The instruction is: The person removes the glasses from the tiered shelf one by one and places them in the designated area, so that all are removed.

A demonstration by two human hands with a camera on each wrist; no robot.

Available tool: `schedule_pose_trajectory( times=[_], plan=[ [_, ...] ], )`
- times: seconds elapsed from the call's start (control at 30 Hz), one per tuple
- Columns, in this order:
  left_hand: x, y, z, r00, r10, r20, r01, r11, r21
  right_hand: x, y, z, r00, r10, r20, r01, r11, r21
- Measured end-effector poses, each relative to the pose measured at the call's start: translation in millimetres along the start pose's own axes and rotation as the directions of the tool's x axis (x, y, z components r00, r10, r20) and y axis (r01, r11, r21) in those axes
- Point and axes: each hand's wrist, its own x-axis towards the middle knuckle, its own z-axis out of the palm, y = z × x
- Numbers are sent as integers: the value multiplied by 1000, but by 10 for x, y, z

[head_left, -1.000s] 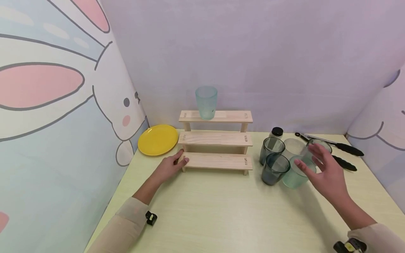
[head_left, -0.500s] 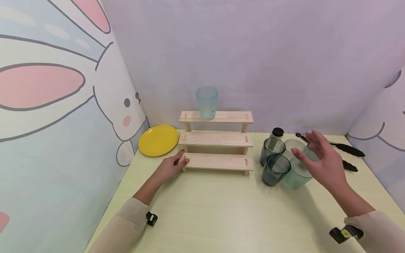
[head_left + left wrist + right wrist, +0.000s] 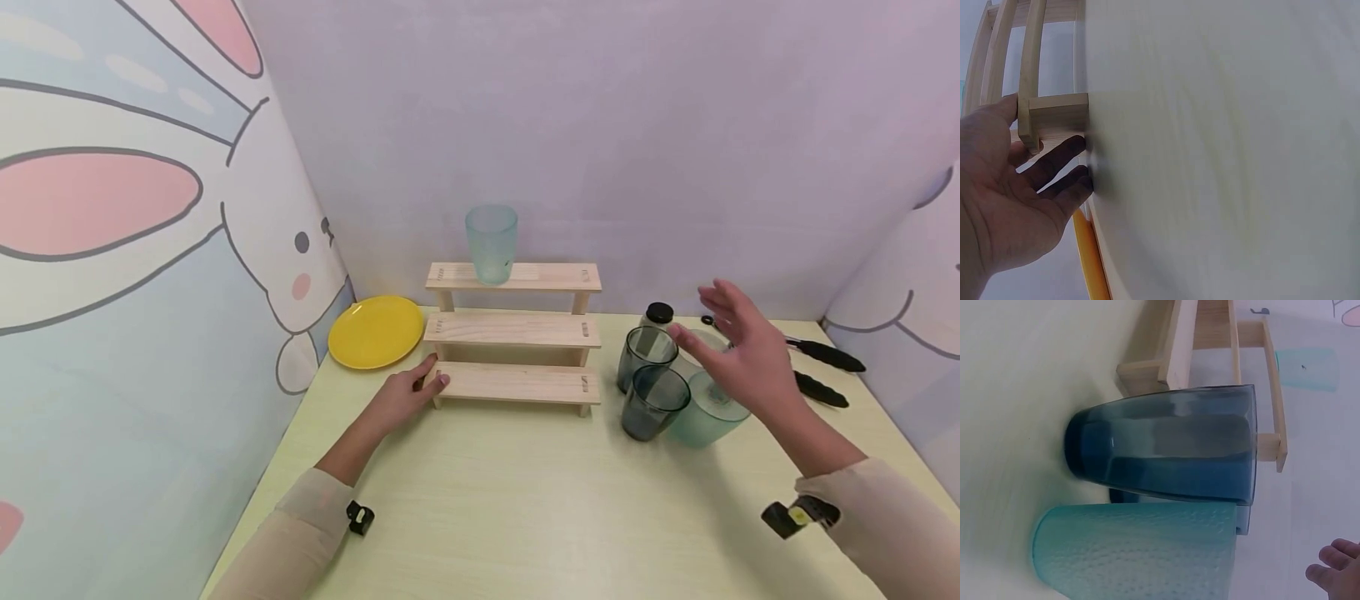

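Observation:
A three-step wooden shelf [image 3: 517,329] stands at the back of the table, with a frosted teal tumbler [image 3: 491,246] on its top step. My left hand [image 3: 397,404] grips the left end of the lowest step, thumb on top and index finger under the board in the left wrist view. Raised over a cluster of glasses, my right hand [image 3: 746,367] has its fingers spread, with nothing in it. Below it are two smoky blue-grey glasses [image 3: 1166,447] and another teal tumbler [image 3: 1141,553]. A pale cup [image 3: 693,342] behind them is partly hidden.
A yellow plate [image 3: 375,332] lies left of the shelf. A black-capped jar [image 3: 659,315] stands behind the glasses. Black-handled utensils [image 3: 832,357] lie at the far right, partly behind my right hand. Printed walls [image 3: 255,250] enclose the table's back and sides.
My right hand has moved left and up over the glasses, empty throughout. My left hand stays on the shelf, and the objects have not moved.

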Motion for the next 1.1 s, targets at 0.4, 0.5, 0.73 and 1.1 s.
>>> schedule_pose_trajectory(
  times=[0.4, 0.5, 0.73, 1.1],
  plan=[
    [0, -2, -10, 1000, 11, -3, -11, 1000, 13, 289, -301, 99, 998, -16, 60, 14, 999, 36],
    [-6, 5, -14, 1000, 8, -1, -8, 1000, 14, 347, -369, 140, 997, -27, 73, 24, 999, 42],
    [-14, 9, -16, 1000, 8, 0, -8, 1000, 9, 482, -503, 261, 995, -36, 97, 31, 998, 54],
    [16, -24, -5, 1000, 12, -5, -12, 1000, 7, 681, -676, 460, 989, -38, 144, 27, 997, 75]
  ],
)
